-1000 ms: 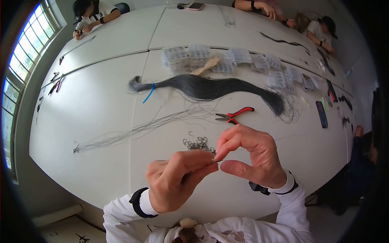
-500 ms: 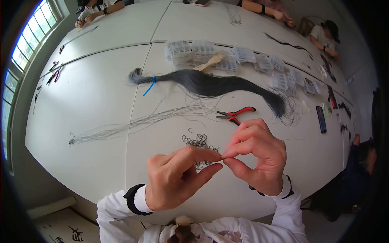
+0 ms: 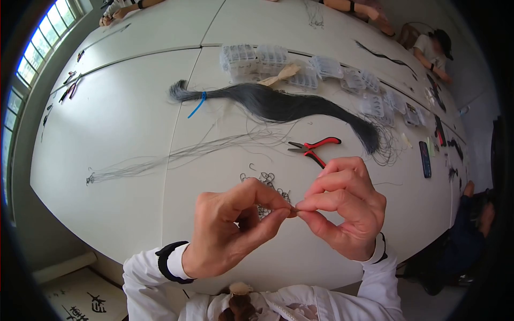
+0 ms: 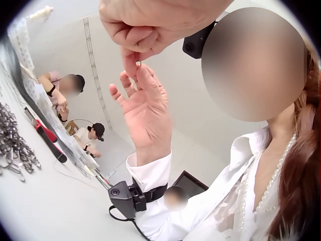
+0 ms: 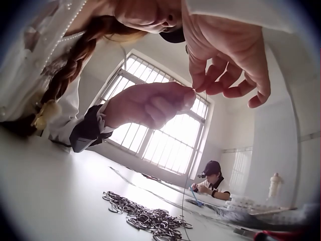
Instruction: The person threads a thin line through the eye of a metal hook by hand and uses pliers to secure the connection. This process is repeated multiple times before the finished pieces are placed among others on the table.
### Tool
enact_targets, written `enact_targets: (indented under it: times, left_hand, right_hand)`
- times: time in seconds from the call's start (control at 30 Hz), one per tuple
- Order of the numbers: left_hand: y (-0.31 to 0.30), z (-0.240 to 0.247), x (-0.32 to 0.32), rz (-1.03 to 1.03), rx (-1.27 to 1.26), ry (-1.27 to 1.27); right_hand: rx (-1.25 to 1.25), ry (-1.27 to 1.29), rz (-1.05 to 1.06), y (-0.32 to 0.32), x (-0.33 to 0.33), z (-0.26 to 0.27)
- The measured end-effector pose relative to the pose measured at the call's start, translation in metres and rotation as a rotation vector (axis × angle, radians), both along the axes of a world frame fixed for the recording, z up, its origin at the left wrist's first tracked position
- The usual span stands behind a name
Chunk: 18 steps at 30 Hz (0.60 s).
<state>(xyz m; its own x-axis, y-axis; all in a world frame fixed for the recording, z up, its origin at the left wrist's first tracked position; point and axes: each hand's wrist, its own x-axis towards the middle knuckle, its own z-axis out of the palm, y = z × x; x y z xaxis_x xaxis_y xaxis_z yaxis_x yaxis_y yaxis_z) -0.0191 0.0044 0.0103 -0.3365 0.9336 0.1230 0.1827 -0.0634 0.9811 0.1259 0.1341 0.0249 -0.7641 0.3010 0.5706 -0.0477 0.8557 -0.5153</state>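
Observation:
My left hand (image 3: 227, 230) pinches a small dark fish hook (image 4: 140, 64) between thumb and forefinger, most of it hidden by the fingertips. Right against those tips, the thumb and forefinger of my right hand (image 3: 348, 211) pinch a thin grey line (image 5: 189, 170), which trails down toward the table in the right wrist view. Both hands are raised above the table, the left one partly over a heap of loose fish hooks (image 5: 145, 216). Red-and-black pliers (image 3: 323, 141) lie with jaws apart just beyond the right hand.
A thick hank of grey line (image 3: 273, 101), tied with a blue tie (image 3: 197, 108), stretches across the table. Before it lie loose strands (image 3: 209, 147) with hooks at their left end. Clear plastic boxes (image 3: 326, 67) and a phone (image 3: 424, 159) sit farther off. Other people work around the table.
My right thumb and forefinger, apart a second ago, have come together in a pinch at the left fingertips. My left hand's fingers have drawn back into a rounder pinch. The head view has shifted slightly.

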Motion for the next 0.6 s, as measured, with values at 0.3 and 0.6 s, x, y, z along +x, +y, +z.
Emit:
enact_targets:
  times: [0.3, 0.6]
  left_hand:
    - [-0.0012, 0.0011, 0.0000, -0.026, -0.021, 0.002]
    - [0.0021, 0.0045, 0.0014, -0.005, 0.037, -0.133]
  right_hand:
    - [0.018, -0.005, 0.001, -0.0016, -0.0002, -0.0005]
    - [0.084, 0.007, -0.017, -0.0006, 0.0010, 0.0010]
